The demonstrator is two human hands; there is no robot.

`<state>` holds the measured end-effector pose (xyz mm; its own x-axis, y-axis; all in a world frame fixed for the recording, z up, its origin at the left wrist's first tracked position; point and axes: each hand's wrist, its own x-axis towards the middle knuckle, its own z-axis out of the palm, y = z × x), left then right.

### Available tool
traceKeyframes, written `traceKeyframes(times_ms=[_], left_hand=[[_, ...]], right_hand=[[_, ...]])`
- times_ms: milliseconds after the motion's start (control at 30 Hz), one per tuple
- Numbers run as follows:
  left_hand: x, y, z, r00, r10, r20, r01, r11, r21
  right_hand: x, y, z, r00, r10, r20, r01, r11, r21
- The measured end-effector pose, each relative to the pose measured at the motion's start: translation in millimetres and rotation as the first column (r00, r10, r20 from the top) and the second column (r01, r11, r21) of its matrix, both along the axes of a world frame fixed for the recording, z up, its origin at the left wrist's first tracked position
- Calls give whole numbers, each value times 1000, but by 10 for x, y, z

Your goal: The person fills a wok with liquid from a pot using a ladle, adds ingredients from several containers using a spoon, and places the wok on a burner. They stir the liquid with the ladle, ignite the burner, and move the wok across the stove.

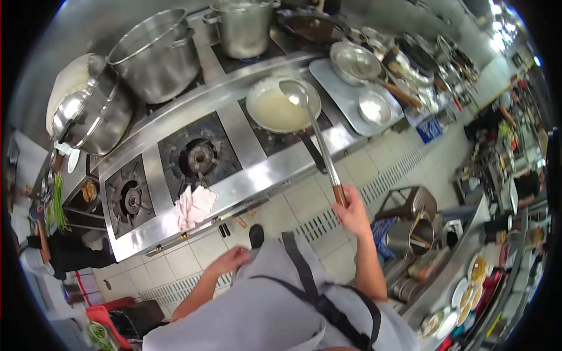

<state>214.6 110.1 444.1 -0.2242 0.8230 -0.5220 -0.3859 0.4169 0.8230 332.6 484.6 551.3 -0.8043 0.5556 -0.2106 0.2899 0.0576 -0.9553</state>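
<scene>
Clearly the long ladle [321,140] is the thing in hand: a thin, straight metal shaft with a brownish wooden grip at the near end and a round, shiny steel bowl at the far end. Its bowl hangs over the far part of a wide, shallow pan [252,100], which sits on the right-hand burner of the steel range [263,175]; whether the bowl touches the contents cannot be told. The pan holds a pale, creamy yellow liquid [274,112], and its dark handle points back toward the person.

The right hand [353,212] is clenched around the wooden grip, arm stretched forward and up from the body, forearm bare. The left hand [232,259] lies low against the grey garment at the waist, fingers bent; whether they pinch the fabric cannot be told.

A crumpled pinkish cloth [195,206] lies on the front edge of the range, near two unlit burners [201,155]. Large steel stockpots [157,55] stand behind, and a tray [341,104] with metal bowls sits just right of the pan.
</scene>
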Motion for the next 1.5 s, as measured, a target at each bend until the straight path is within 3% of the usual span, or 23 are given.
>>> traceKeyframes(times_ms=[33,167,267,300,400,467,533,600,667,700,833,867,900,1033,1100,1133,1233,1267,1300,1333,1367,1467,1500], left_hand=[[22,3,-208,863,-190,-469,34,946,-322],[81,48,-630,893,-162,-420,15,944,-330],[27,226,-617,727,-292,-622,89,937,-337],[13,273,-673,679,-216,-702,-33,946,-324],[-146,425,-697,660,-298,-690,-70,890,-451],[-265,576,-775,664,-464,-586,202,866,-457],[-218,914,-553,756,-332,-564,256,943,-212],[-3,1163,-789,929,-101,-357,145,985,99],[210,1119,-1755,758,-307,-575,606,657,449],[349,1043,-1929,706,-437,-557,686,619,382],[546,911,-2143,573,-728,-376,748,652,-123],[544,904,-2164,550,-757,-353,748,635,-196],[533,929,-2206,523,-778,-349,748,615,-249],[544,1035,-2363,413,-832,-370,754,540,-374],[598,1182,-2501,326,-843,-428,773,498,-392],[630,1319,-2572,261,-832,-489,793,474,-383],[740,2072,-2868,-27,-495,-868,885,393,-251],[906,2327,-3028,491,-666,-561,704,683,-194],[1142,2782,-2109,741,-588,-325,606,794,-55],[1431,3256,-904,837,-535,-112,537,843,-12],[1581,3587,-393,860,-462,218,420,882,216],[2139,4293,587,857,-227,464,127,963,236],[2225,4473,566,848,-257,463,173,961,216]], right_hand=[[-102,55,12,1000,22,-16,-22,1000,15],[-131,-31,-30,1000,-4,2,4,998,61],[-124,-33,-182,998,42,-43,-33,978,208],[-175,-31,-169,999,16,-28,-11,981,194],[-187,-99,60,1000,-2,5,1,999,37],[-196,-104,64,1000,1,12,0,995,-97],[-182,-113,-165,997,-8,-74,16,994,111],[-166,-159,-211,995,-17,-101,26,996,87],[-188,-170,-137,990,-34,-138,31,999,-27],[-149,-215,-69,989,-60,-136,42,991,-127],[-97,-171,-486,906,23,-422,196,862,468],[55,-185,-165,968,-38,-248,73,989,133],[172,-160,151,995,-10,-96,-14,970,-243],[588,-70,17,971,-53,-231,-5,971,-241],[944,-34,-41,936,-128,-328,-82,827,-556],[1141,6,-46,933,-138,-333,-68,840,-538],[1727,-70,-77,860,-306,-408,-131,641,-756],[1882,-84,-72,823,-360,-439,-136,626,-768],[2005,-74,-64,779,-413,-473,-141,618,-773],[2091,-76,-57,765,-465,-445,-71,626,-776],[2159,-59,-68,756,-482,-443,-62,620,-782],[2313,65,-125,684,-608,-403,53,592,-804],[2357,133,-168,643,-641,-419,36,571,-820]])
